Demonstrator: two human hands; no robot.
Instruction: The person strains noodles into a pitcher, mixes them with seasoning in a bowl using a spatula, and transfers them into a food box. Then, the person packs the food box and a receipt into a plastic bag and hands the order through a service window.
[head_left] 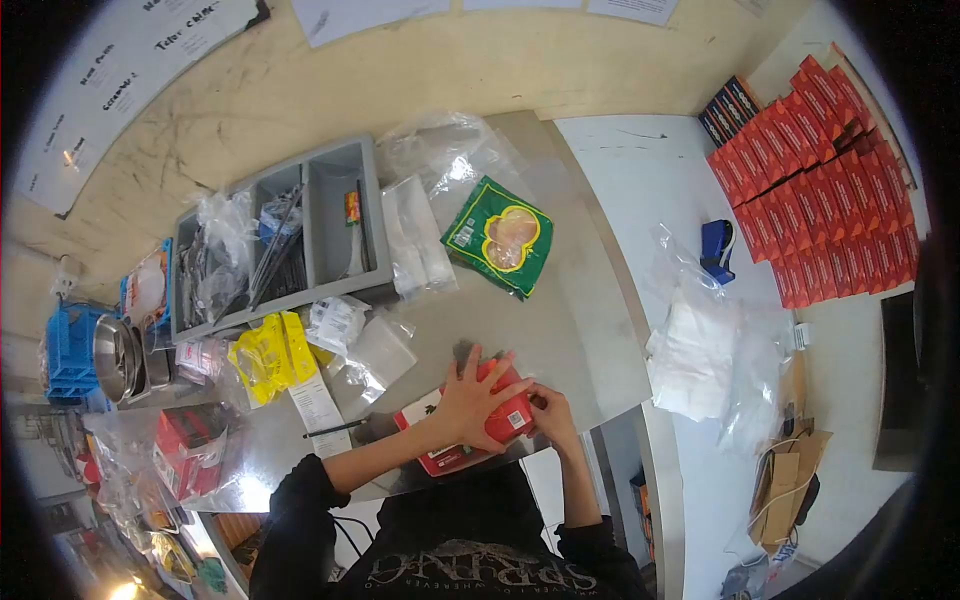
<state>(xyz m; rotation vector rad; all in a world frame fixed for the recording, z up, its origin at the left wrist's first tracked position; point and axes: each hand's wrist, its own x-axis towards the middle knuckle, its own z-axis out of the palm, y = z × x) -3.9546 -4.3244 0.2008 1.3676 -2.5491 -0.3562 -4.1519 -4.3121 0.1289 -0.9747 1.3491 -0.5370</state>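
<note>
A red package (515, 416) with a white barcode label lies on the metal table near its front edge. My left hand (474, 402) rests over it with its fingers spread, hiding its middle. At the package's right end, my right hand (546, 410) has its fingers bent against the edge, pinching it. Left of my hands, part of the red surface (418, 408) shows with a white area. A black pen (336, 429) lies across a printed paper slip (318, 402) beside my left forearm.
A grey divided tray (378, 235) holds utensils. Around it lie a green packet (500, 238), yellow packet (268, 360) and clear bags (378, 350). Stacked red boxes (820, 200), a blue tape dispenser (717, 250) and plastic bags (695, 350) are at right.
</note>
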